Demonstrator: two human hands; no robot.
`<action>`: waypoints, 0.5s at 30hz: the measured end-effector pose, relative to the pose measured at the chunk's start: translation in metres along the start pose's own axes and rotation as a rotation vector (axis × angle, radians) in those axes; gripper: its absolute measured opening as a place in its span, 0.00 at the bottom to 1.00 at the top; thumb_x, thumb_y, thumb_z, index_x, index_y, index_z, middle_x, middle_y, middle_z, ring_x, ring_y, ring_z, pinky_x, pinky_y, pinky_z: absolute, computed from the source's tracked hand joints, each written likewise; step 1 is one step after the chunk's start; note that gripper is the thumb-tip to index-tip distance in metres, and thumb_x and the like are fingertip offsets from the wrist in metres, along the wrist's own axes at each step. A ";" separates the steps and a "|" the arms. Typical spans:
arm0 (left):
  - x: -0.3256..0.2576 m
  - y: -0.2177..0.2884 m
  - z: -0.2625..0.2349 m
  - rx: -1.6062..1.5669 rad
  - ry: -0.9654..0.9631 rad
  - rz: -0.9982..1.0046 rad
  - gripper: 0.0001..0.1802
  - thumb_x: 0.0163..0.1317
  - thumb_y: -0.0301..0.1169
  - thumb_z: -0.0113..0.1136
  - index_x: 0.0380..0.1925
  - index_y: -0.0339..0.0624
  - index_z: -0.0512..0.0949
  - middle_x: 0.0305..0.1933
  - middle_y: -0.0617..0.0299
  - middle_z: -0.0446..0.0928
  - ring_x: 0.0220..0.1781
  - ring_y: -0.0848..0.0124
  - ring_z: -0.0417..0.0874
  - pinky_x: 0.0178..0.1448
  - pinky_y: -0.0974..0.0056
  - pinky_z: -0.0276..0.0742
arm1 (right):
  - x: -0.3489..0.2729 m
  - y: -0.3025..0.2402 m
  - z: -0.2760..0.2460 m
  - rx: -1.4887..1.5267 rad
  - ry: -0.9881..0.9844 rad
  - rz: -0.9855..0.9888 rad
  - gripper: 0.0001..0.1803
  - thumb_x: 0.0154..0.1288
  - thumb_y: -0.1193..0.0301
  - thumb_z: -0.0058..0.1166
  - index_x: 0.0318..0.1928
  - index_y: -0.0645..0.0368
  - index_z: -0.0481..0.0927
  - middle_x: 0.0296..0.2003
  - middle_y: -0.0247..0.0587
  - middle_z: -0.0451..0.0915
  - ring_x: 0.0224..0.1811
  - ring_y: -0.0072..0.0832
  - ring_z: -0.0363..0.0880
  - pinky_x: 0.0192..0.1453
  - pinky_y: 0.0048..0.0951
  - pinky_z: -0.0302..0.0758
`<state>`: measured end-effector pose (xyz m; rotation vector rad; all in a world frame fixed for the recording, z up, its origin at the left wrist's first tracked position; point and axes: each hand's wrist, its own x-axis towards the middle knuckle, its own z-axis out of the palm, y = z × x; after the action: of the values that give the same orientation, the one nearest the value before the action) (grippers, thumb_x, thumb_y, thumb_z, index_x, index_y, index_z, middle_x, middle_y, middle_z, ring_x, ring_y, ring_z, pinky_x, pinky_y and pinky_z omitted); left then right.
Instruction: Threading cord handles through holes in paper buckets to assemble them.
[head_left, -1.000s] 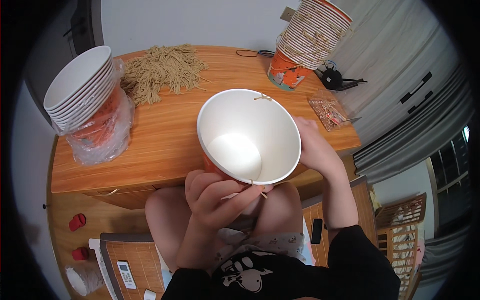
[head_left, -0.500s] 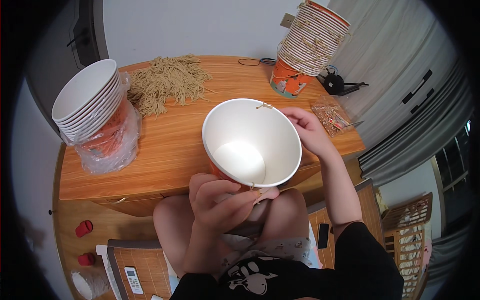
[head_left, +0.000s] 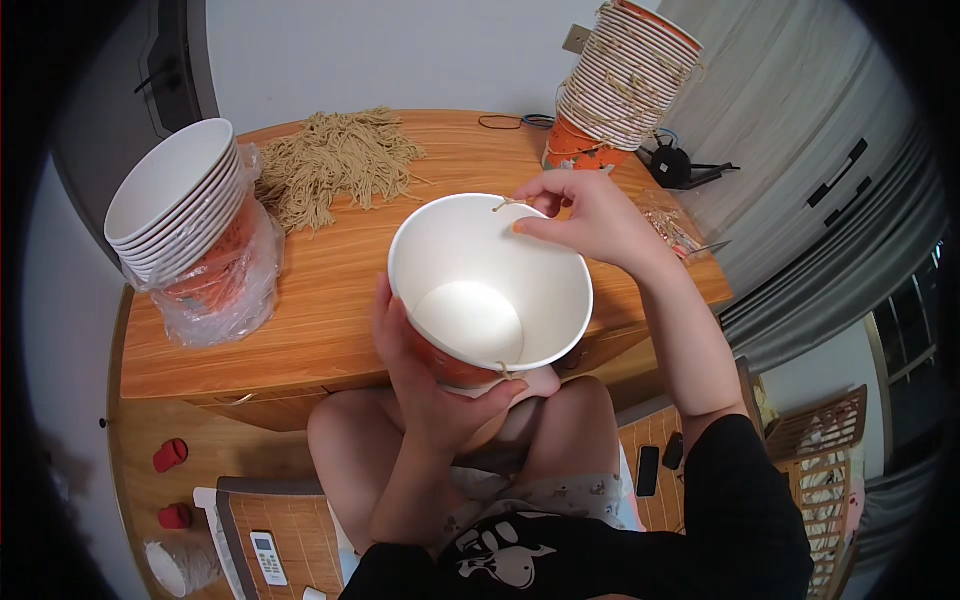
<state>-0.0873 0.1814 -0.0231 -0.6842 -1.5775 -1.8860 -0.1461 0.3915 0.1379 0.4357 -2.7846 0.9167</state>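
Observation:
A large white-lined paper bucket (head_left: 470, 315) with an orange printed outside is tilted toward me above my lap. My left hand (head_left: 430, 395) holds it from the near left, with fingers along the side and thumb below the near rim. A short loop of tan cord (head_left: 504, 372) hangs through the wall at the near rim. At the far rim a knotted tan cord (head_left: 503, 204) pokes inward. My right hand (head_left: 580, 215) pinches at this cord, its thumb inside the rim and its other fingers partly hidden behind the wall.
Tan cords (head_left: 335, 165) lie heaped on the wooden table (head_left: 330, 290). Nested buckets in clear plastic (head_left: 190, 230) stand at the left. A tall stack of corded buckets (head_left: 630, 80) stands at the back right, near a black device (head_left: 670, 165) and a clear bag (head_left: 668, 225).
My right hand has come from outside the bucket's right side up to the far rim cord. My left hand has shifted from the near cord to gripping the bucket, which moved slightly left.

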 end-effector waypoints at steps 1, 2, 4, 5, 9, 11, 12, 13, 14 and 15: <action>0.000 0.001 0.001 -0.001 0.000 0.000 0.70 0.40 0.54 0.83 0.74 0.40 0.47 0.76 0.42 0.50 0.77 0.49 0.58 0.77 0.47 0.59 | 0.002 -0.004 -0.002 -0.044 -0.020 0.012 0.11 0.61 0.68 0.68 0.40 0.62 0.86 0.27 0.28 0.81 0.30 0.16 0.77 0.39 0.23 0.72; -0.001 0.003 0.001 0.000 -0.009 -0.015 0.70 0.41 0.50 0.83 0.75 0.40 0.45 0.77 0.42 0.49 0.78 0.49 0.58 0.77 0.46 0.59 | 0.003 -0.007 -0.002 -0.088 -0.041 0.024 0.11 0.62 0.68 0.67 0.40 0.62 0.86 0.26 0.28 0.81 0.29 0.16 0.76 0.38 0.23 0.72; -0.002 0.003 0.001 0.001 -0.019 -0.029 0.70 0.42 0.46 0.84 0.76 0.40 0.42 0.78 0.42 0.48 0.78 0.49 0.57 0.78 0.46 0.58 | 0.008 -0.008 0.001 -0.076 -0.040 -0.006 0.10 0.64 0.68 0.65 0.39 0.63 0.85 0.25 0.28 0.80 0.28 0.15 0.75 0.38 0.22 0.72; -0.003 0.001 0.000 0.021 -0.022 -0.009 0.71 0.41 0.44 0.84 0.76 0.40 0.41 0.78 0.42 0.48 0.78 0.49 0.57 0.78 0.46 0.58 | 0.010 -0.009 0.001 -0.065 -0.039 -0.035 0.09 0.66 0.69 0.64 0.37 0.64 0.84 0.24 0.28 0.79 0.28 0.14 0.74 0.38 0.21 0.72; -0.002 0.000 -0.002 0.023 -0.027 0.000 0.72 0.40 0.40 0.84 0.76 0.40 0.40 0.78 0.42 0.49 0.78 0.49 0.57 0.78 0.46 0.58 | 0.025 0.005 0.002 0.081 -0.147 0.107 0.11 0.71 0.67 0.58 0.35 0.63 0.82 0.26 0.25 0.79 0.28 0.12 0.74 0.36 0.21 0.72; -0.001 -0.001 -0.003 0.022 -0.033 0.003 0.72 0.40 0.40 0.84 0.76 0.40 0.40 0.78 0.42 0.49 0.78 0.49 0.57 0.78 0.46 0.58 | 0.033 0.026 0.007 0.424 -0.277 0.092 0.12 0.75 0.65 0.56 0.38 0.61 0.81 0.30 0.23 0.80 0.31 0.11 0.74 0.37 0.20 0.73; 0.000 -0.001 -0.003 0.022 -0.040 0.006 0.72 0.40 0.39 0.84 0.76 0.40 0.40 0.78 0.42 0.49 0.79 0.49 0.57 0.78 0.46 0.58 | 0.034 0.034 0.007 0.426 -0.275 0.086 0.12 0.75 0.65 0.56 0.38 0.61 0.81 0.30 0.23 0.80 0.31 0.11 0.74 0.37 0.20 0.73; 0.000 -0.003 -0.003 0.020 -0.040 0.006 0.72 0.40 0.39 0.84 0.76 0.40 0.40 0.78 0.42 0.49 0.79 0.49 0.57 0.78 0.46 0.58 | 0.035 0.042 0.008 0.567 -0.331 0.155 0.11 0.75 0.64 0.55 0.40 0.60 0.81 0.31 0.23 0.80 0.33 0.11 0.76 0.38 0.20 0.73; 0.000 -0.004 -0.002 0.001 -0.039 -0.001 0.72 0.40 0.38 0.84 0.76 0.40 0.40 0.78 0.42 0.49 0.79 0.49 0.57 0.78 0.46 0.58 | 0.035 0.049 0.008 0.707 -0.386 0.225 0.11 0.76 0.64 0.55 0.41 0.59 0.81 0.33 0.22 0.81 0.35 0.11 0.77 0.40 0.19 0.74; 0.000 -0.005 -0.001 -0.019 -0.039 -0.008 0.72 0.40 0.38 0.83 0.77 0.40 0.40 0.78 0.42 0.48 0.79 0.49 0.56 0.78 0.47 0.58 | 0.033 0.056 0.008 0.705 -0.383 0.224 0.11 0.76 0.64 0.55 0.41 0.59 0.81 0.33 0.22 0.81 0.35 0.11 0.77 0.40 0.19 0.74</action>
<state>-0.0913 0.1811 -0.0269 -0.7280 -1.5903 -1.9060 -0.1964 0.4221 0.1094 0.4251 -2.7813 2.0766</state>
